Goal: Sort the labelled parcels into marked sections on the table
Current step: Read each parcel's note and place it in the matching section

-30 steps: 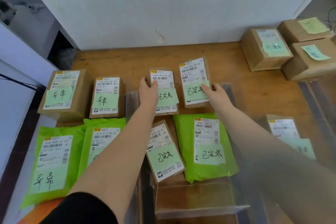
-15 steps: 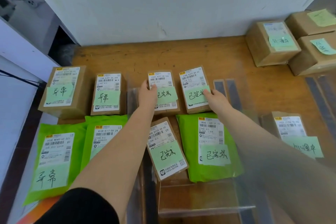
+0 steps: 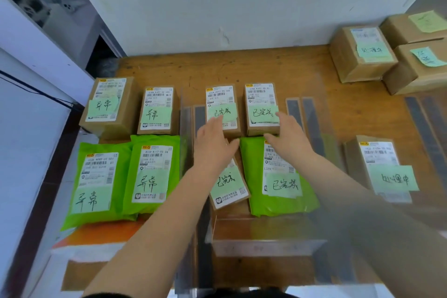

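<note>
On the brown wooden table [image 3: 254, 72], the landmark is the pair of small brown cardboard boxes at the middle of the far row, each with a white shipping label and a green handwritten note. The left hand [image 3: 212, 143] reaches over the near edge of the left middle box [image 3: 222, 109], its fingers straight and loosely spread, the fingertips lying on that box's green note without curling round anything. The right hand [image 3: 287, 138] is just beside it, fingers straight and spread, its fingertips touching the near right corner of the right middle box [image 3: 261, 109]; it pinches nothing. Nearer than the pair lie a flat brown parcel with a green note [image 3: 229, 189], partly hidden under the left forearm, and a bright green plastic mailer bag [image 3: 280, 181] just to its right. To the left of the pair stand two more brown cardboard boxes [image 3: 157, 110] with green notes, and nearer than those lie two green mailer bags [image 3: 121, 176] side by side. Dark tape strips [image 3: 302, 116] run along the tabletop just right of the pair and between the pair and the left boxes. Far right of the pair stands a cluster of larger brown cardboard boxes [image 3: 362, 53], and nearer on that side a single brown box with a green note [image 3: 379, 167].
</note>
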A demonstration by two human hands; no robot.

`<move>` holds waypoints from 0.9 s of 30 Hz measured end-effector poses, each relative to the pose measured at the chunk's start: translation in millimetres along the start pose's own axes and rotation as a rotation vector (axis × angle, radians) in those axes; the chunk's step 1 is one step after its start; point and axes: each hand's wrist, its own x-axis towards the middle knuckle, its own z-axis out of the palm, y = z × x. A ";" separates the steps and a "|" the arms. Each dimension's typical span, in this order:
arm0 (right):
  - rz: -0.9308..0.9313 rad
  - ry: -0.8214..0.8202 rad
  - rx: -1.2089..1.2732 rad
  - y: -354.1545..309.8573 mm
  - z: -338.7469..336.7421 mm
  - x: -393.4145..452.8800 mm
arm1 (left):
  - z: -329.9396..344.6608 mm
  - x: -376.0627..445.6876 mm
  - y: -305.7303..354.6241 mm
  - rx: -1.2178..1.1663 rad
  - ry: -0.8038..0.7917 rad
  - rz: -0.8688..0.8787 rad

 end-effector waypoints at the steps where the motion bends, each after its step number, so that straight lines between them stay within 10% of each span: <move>1: 0.010 -0.041 -0.046 2.7 1.5 -12.9 | 6.4 -12.7 -0.7 0.120 -0.032 0.002; 16: -0.048 -0.274 -0.426 24.4 39.3 -76.1 | 41.8 -55.7 -19.4 0.404 -0.247 0.158; 27: -0.351 0.095 -0.605 -14.6 -86.2 -124.2 | -24.2 -75.8 92.2 0.543 0.144 0.309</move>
